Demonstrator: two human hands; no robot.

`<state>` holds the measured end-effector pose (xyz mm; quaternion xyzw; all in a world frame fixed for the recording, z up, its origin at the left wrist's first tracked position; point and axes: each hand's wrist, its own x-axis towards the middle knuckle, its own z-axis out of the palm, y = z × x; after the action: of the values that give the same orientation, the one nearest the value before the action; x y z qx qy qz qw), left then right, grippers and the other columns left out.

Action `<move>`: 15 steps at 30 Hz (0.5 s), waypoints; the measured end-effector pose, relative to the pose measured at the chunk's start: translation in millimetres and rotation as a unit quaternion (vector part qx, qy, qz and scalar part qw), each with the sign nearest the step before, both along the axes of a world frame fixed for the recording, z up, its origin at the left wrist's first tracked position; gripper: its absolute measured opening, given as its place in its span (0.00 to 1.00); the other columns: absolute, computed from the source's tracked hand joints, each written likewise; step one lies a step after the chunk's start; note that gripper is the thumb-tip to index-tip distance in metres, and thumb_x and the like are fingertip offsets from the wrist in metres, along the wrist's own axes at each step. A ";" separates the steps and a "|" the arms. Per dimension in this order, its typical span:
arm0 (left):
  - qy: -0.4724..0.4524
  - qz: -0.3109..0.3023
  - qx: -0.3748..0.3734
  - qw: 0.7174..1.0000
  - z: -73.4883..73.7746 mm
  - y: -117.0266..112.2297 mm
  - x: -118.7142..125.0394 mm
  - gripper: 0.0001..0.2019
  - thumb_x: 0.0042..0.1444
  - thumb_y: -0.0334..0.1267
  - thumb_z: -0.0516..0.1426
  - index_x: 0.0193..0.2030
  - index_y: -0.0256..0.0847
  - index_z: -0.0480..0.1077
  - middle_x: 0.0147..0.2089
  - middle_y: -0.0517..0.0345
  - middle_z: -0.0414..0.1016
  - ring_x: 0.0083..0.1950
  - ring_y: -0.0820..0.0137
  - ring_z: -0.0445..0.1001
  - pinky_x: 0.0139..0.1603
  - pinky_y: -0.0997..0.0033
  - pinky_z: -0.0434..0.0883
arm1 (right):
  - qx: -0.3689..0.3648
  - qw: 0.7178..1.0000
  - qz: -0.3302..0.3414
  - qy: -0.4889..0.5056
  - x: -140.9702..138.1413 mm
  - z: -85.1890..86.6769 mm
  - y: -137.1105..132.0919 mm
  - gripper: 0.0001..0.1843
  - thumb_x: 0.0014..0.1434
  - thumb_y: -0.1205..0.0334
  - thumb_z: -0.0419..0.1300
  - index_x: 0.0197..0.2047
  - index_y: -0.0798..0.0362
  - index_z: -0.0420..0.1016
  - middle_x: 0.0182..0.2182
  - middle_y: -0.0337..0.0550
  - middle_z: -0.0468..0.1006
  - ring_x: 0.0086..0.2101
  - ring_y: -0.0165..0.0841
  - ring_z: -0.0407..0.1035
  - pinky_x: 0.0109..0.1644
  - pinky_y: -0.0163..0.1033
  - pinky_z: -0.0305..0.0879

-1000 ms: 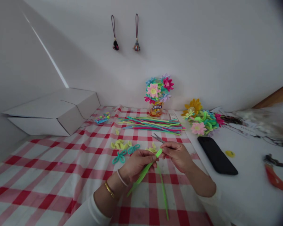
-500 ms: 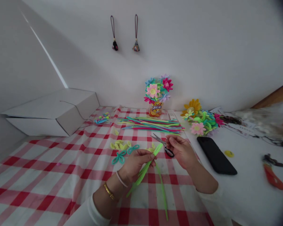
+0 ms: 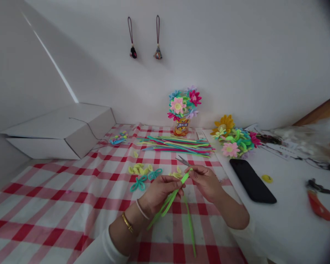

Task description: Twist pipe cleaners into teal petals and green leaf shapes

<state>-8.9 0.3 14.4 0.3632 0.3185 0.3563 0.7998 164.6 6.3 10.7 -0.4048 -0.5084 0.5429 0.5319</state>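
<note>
Bright green pipe cleaners [image 3: 169, 201], folded together, are pinched between the thumb and fingers of my left hand [image 3: 163, 189]. Their ends hang down over the cloth, one long strand apart on the right. My right hand [image 3: 206, 181] pinches the upper tip of the same green bundle. Just behind the right hand lie scissors [image 3: 183, 160] with their blades showing; the handles are hidden by the hand. Two teal looped pipe-cleaner pieces [image 3: 139, 183] and several pale yellow small loops [image 3: 139, 168] lie left of my hands.
Many coloured pipe cleaners [image 3: 178, 146] are piled behind. A flower-filled container [image 3: 181, 127] stands by the wall. More craft flowers [image 3: 231, 148], a black phone [image 3: 251, 181] and red-handled pliers [image 3: 319, 205] lie at right. A white box [image 3: 71, 128] sits at left on the checked cloth [image 3: 79, 205].
My right hand has moved left and down to the tip of the green pipe cleaners and now pinches it. It now covers the scissors' handles. My left hand stays nearly in place.
</note>
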 end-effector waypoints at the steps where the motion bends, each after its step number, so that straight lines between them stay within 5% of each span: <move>1: -0.004 -0.001 -0.003 1.000 -0.3 0.3 -0.1 0.10 0.40 0.37 0.65 0.27 0.31 0.74 0.22 0.55 0.74 0.23 0.74 0.70 0.27 0.74 0.66 | 0.002 1.000 -0.006 0.001 -0.2 0.2 0.0 0.07 0.47 0.56 0.66 0.30 0.50 0.79 0.27 0.39 0.76 0.30 0.31 0.67 0.37 0.38 0.62; 15: -0.014 -0.001 -0.005 1.000 -3.3 0.3 -0.9 0.07 0.42 0.34 0.64 0.27 0.31 0.74 0.22 0.54 0.74 0.23 0.73 0.71 0.27 0.74 0.67 | -0.001 1.000 -0.028 0.003 0.4 -0.7 2.0 0.07 0.46 0.57 0.66 0.29 0.48 0.80 0.27 0.39 0.78 0.30 0.30 0.66 0.39 0.38 0.61</move>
<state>-9.8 0.7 11.2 0.3545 0.3090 0.3588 0.8063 165.0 8.2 10.0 -0.4176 -0.4944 0.5296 0.5484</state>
